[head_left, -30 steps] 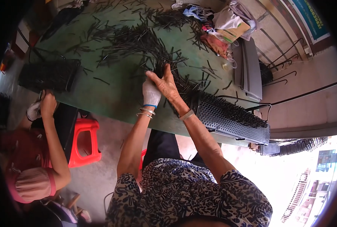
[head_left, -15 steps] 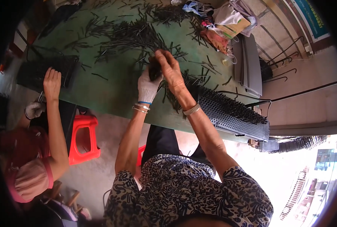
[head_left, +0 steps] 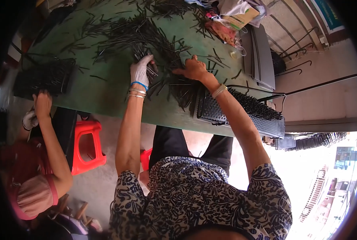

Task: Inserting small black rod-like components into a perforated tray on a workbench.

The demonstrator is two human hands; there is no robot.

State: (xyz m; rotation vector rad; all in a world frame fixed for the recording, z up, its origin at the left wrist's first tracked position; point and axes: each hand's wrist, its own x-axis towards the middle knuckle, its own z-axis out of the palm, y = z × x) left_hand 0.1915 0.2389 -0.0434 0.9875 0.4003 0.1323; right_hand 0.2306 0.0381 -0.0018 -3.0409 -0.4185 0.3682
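Note:
My left hand (head_left: 139, 74), in a white knitted glove, is closed around a bundle of thin black strips (head_left: 151, 71) held just above the green table (head_left: 118, 96). The strips stick out past the fingers on both sides. To its right, my bare right hand (head_left: 194, 69) is low over loose strips (head_left: 182, 90), thumb and fingers apart with nothing visible in them. A larger heap of black strips (head_left: 132, 32) spreads beyond both hands. Beside my right forearm is a black perforated tray (head_left: 212, 108), with many strips standing upright in it (head_left: 262, 110).
On the left, a co-worker's hand (head_left: 43, 103) touches another black tray of strips (head_left: 46, 76). Cloths and a bag (head_left: 222, 32) lie at the back right by stacked grey panels (head_left: 258, 56). A red stool (head_left: 88, 148) stands below the table edge.
My hands have come apart: the left moved left with the bundle, the right moved right and down over the loose strips. The co-worker's hand shifted down toward the near edge of their tray.

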